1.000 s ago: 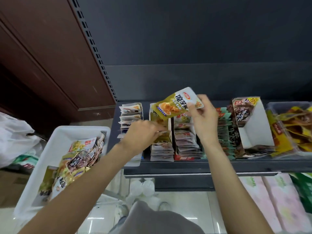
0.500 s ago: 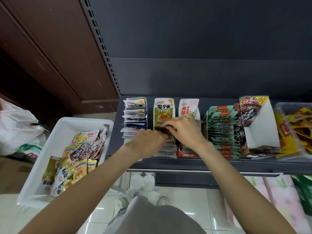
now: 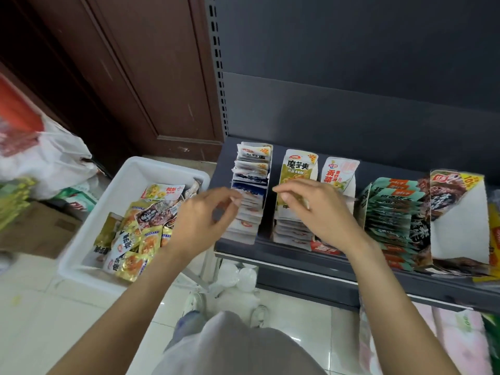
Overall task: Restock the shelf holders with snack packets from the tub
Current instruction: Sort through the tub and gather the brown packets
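A white tub (image 3: 130, 169) stands on the floor left of the shelf, holding several loose snack packets (image 3: 140, 239). On the dark shelf (image 3: 311, 263) a row of card holders stands. The second holder shows an olive-yellow packet (image 3: 297, 169) upright at its back. My left hand (image 3: 205, 220) hovers in front of the leftmost holder (image 3: 251, 169), its fingers loosely curled, holding nothing. My right hand (image 3: 319, 209) hovers over the second holder with relaxed fingers and nothing visible in it.
Further right on the shelf stand a white-and-yellow holder (image 3: 339, 171), a stack of teal packets (image 3: 392, 207) and a brown-printed holder (image 3: 457, 190). White plastic bags (image 3: 46, 158) and a cardboard box (image 3: 40, 231) lie left of the tub. Pink packs (image 3: 460, 342) sit on the lower shelf.
My right hand set the olive-yellow packet into the second holder and let go. Both hands have lifted off the stacks and drifted left. The view has swung toward the tub.
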{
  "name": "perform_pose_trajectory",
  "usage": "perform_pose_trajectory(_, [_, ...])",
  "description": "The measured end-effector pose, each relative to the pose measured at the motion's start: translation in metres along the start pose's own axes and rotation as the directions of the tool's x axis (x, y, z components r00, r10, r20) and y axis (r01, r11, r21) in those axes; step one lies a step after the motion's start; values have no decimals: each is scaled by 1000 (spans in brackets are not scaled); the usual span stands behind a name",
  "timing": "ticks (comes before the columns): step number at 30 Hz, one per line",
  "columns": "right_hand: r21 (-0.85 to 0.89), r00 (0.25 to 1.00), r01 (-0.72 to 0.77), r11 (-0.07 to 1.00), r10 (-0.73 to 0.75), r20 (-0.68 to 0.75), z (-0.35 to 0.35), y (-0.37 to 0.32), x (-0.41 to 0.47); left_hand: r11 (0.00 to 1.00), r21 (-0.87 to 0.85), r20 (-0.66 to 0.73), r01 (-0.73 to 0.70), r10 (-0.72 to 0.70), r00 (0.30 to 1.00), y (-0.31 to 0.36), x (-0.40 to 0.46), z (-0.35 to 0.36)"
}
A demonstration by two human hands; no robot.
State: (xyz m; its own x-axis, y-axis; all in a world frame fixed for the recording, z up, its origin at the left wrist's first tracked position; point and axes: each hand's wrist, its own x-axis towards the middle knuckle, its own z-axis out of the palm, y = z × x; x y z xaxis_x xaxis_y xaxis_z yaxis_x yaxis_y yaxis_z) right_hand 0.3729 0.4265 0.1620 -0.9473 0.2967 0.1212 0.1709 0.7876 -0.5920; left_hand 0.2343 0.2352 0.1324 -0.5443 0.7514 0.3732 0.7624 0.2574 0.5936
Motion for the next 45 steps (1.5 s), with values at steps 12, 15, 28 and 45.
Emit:
perform_pose_trajectory(12, [95,944,-50,994,16,328,207,-123,66,765,-21,-316,644,-616,722,-215,-119,-99])
perform_pose_trajectory(15, [7,886,-196,981,174,429,270,-134,87,755,113,52,646,-653,755,-266,-128,-97])
perform_pose_trajectory(28, [-386,609,-641,664,746,272,383,-155,96,925,363,787,112,-368,495,-304,-144,-43])
perform_pose_trajectory(45, [273,570,-798,537,820,52,306,-163,57,783,-54,508,620,-513,692,-315,-117,-81])
